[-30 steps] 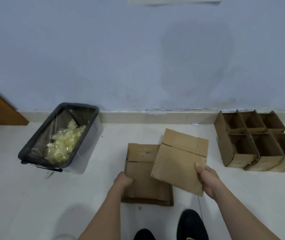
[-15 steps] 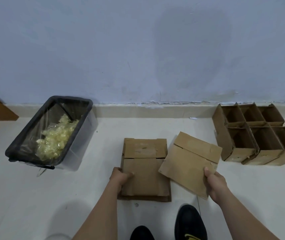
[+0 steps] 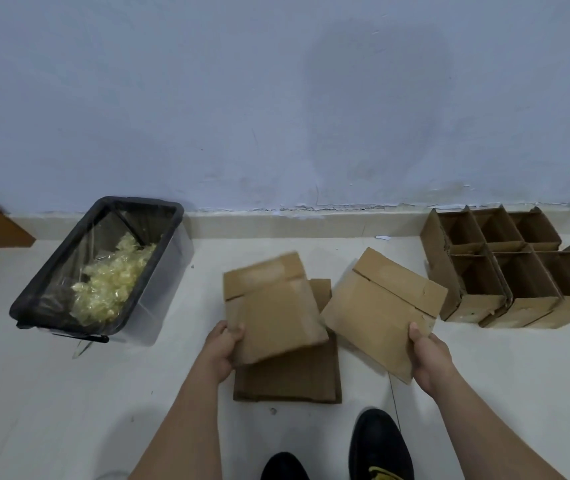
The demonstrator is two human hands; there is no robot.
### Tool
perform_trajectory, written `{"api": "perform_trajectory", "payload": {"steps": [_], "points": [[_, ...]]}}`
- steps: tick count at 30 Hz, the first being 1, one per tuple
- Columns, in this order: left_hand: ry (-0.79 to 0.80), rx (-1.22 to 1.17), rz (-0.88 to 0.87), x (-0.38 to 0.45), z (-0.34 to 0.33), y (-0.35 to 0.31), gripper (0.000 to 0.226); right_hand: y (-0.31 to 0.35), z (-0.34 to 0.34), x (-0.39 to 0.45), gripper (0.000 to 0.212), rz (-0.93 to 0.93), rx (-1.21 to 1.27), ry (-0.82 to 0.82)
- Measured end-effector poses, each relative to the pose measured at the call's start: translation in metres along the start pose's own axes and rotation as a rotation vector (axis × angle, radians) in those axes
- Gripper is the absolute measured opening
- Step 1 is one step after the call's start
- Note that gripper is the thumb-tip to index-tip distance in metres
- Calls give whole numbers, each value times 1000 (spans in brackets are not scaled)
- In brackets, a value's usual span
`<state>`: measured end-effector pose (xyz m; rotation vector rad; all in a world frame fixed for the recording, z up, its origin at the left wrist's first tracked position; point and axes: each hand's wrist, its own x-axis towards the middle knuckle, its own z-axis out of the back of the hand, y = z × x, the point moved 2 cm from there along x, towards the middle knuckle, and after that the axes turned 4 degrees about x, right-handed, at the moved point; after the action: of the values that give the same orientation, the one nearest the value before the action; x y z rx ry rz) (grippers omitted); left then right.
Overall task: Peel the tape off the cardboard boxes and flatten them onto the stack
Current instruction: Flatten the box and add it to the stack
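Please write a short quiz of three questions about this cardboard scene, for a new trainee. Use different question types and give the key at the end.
1. True or false: the left hand grips a flattened cardboard box above the stack.
2. What lies inside the black bin?
A. crumpled tape
B. folded boxes
C. a shoe
3. Fill the gap: the right hand holds a second flattened box by its near ____.

Key
1. true
2. A
3. corner

The open boxes stand by the wall, to the right.
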<state>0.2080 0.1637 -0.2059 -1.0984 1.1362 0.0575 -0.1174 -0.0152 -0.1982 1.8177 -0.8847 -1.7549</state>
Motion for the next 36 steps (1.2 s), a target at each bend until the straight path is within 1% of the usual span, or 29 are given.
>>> {"api": "perform_trajectory", "payload": {"steps": [3, 5, 8, 12, 16, 19, 21, 24, 27, 29, 31, 33, 34, 36], "points": [[17, -297, -20, -2, 15, -11, 33, 3, 0, 0, 44, -6, 23, -7], [-2, -399, -11, -5, 21, -14, 38, 4, -2, -1, 44, -3, 9, -8], [-14, -418, -2, -11, 23, -14, 39, 6, -10, -3, 40, 41, -91, 21], [-32, -476, -7, -17, 17, -13, 30, -1, -33, -11, 34, 111, -313, 143], [-43, -559, -11, -23, 12, -16, 23, -27, -73, -21, 30, 94, -411, 279], [-64, -594, -8, -24, 15, -14, 18, -53, -99, -26, 29, 46, -477, 354], [-69, -593, -7, -24, 15, -12, 23, -73, -107, -23, 34, 8, -518, 360], [-73, -578, -4, -24, 13, -9, 24, -94, -110, -13, 49, -30, -566, 327], [-56, -568, 17, -24, 10, -6, 18, -98, -112, -9, 46, 19, -618, 281], [-52, -568, 30, -22, 9, -3, 19, -98, -113, -7, 47, 75, -774, 240], [-44, -567, 34, -23, 7, -1, 24, -95, -115, -8, 41, 154, -1030, 206], [-30, -560, 38, -23, 5, 1, 25, -92, -118, -13, 40, 232, -1305, 160], [-29, -554, 43, -23, 5, 2, 26, -90, -120, -15, 40, 278, -1396, 133], [-28, -545, 55, -23, 5, 4, 28, -89, -124, -17, 38, 307, -1454, 103]]}}
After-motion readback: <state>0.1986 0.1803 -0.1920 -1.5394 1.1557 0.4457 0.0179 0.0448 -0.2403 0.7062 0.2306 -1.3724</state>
